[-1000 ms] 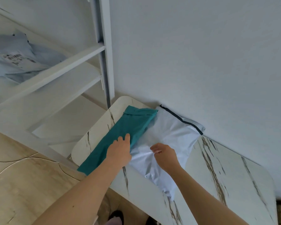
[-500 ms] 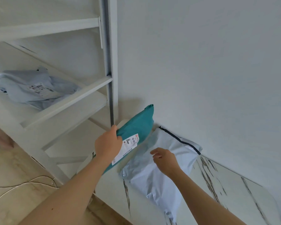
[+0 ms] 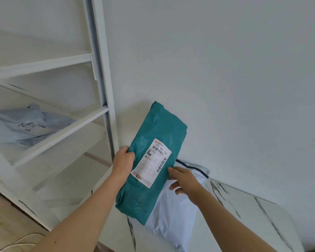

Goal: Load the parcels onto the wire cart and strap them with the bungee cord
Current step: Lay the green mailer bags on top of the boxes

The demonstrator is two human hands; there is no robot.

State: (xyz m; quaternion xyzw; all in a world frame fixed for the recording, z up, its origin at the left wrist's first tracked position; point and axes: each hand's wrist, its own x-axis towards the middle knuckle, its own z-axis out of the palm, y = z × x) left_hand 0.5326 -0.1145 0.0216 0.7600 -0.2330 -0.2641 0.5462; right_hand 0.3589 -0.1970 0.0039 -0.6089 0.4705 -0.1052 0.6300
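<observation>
Head view shows the pick-up step: the left hand (image 3: 123, 160) grips the teal parcel (image 3: 158, 128) by its edge, upright above the table (image 3: 244, 224). The right hand (image 3: 185, 180), fingers loose, seemingly just steadies it over the white parcel (image 3: 171, 219). Next comes carrying it to the unseen cart.

A white shelving unit (image 3: 96, 70) stands beside a marble-patterned table (image 3: 253, 215).

A teal parcel (image 3: 158, 128), its white label turned outward, is held tilted above a pale parcel (image 3: 173, 215) laid on the table (image 3: 253, 224).
</observation>
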